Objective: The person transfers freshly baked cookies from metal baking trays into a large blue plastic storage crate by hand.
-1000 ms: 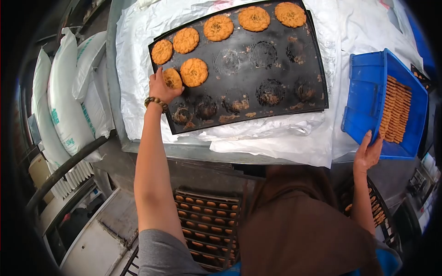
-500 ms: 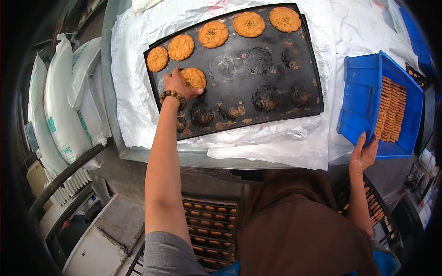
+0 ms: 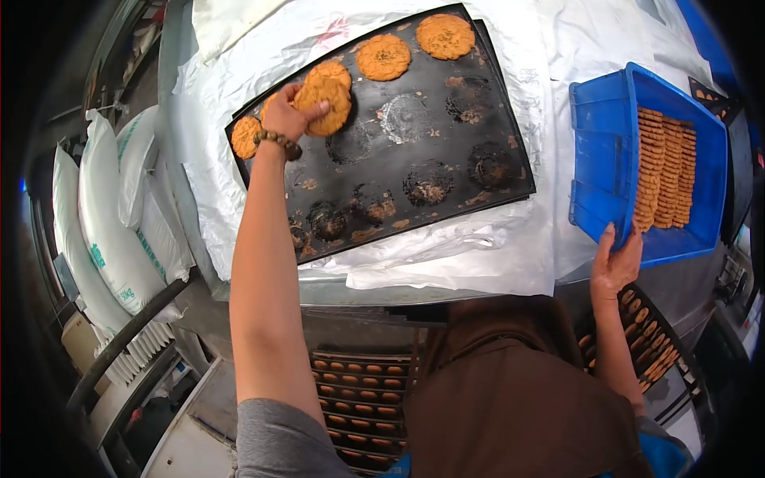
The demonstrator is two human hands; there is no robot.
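Note:
My left hand (image 3: 293,116) grips a round orange-brown cookie (image 3: 327,105), lifted over the upper left of the black baking tray (image 3: 446,151). Behind it, other cookies lie along the tray's far edge, among them one at the left corner (image 3: 245,137) and one at the far right (image 3: 445,37); one is mostly hidden by the hand. At the right, my right hand (image 3: 617,259) has its fingers on the near rim of a blue crate (image 3: 599,119). Stacked rows of cookies (image 3: 664,169) stand inside the crate.
White sheeting (image 3: 215,183) covers the metal-edged table under the tray. White sacks (image 3: 111,223) stand at the left beside a dark bar (image 3: 127,334). Below the table are racks of small baked pieces (image 3: 358,382), with another rack (image 3: 637,327) under my right arm.
My left hand has lifted the cookie off the tray and moved it up toward the back row. The baking tray appears shifted left and more tilted in view. My right hand stays at the crate.

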